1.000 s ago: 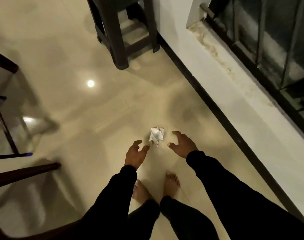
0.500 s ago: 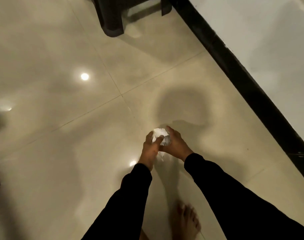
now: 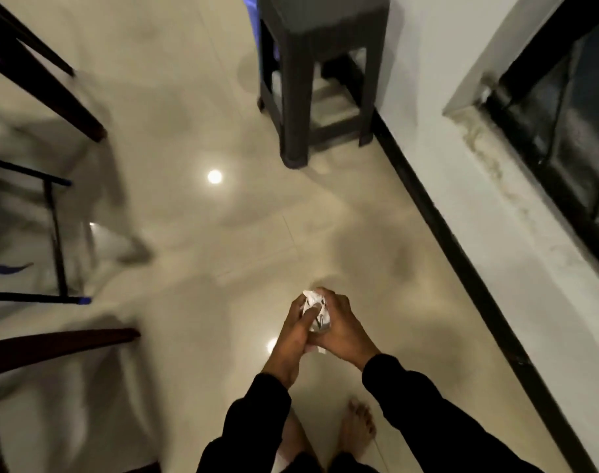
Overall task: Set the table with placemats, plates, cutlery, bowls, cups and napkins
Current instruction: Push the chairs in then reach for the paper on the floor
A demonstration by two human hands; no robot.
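A crumpled white napkin point(image 3: 315, 310) sits between both my hands, held up above the tiled floor. My left hand point(image 3: 296, 331) grips it from the left with the thumb pressed across its front. My right hand point(image 3: 340, 331) curls round it from the right and underneath. Most of the napkin is hidden by my fingers; only its top and a small corner below show. Both arms are in black sleeves, and my bare feet point(image 3: 357, 426) stand on the floor below.
A dark plastic stool point(image 3: 320, 76) stands ahead by the white wall point(image 3: 461, 186) with its black skirting. Dark chair and table legs point(image 3: 57, 230) crowd the left side. A window frame point(image 3: 564, 107) is at the right. Glossy beige floor point(image 3: 223, 254) lies between.
A second ago the napkin lay on the floor between my open hands. Both hands closed on it and lifted it, and the view has risen and pulled back.
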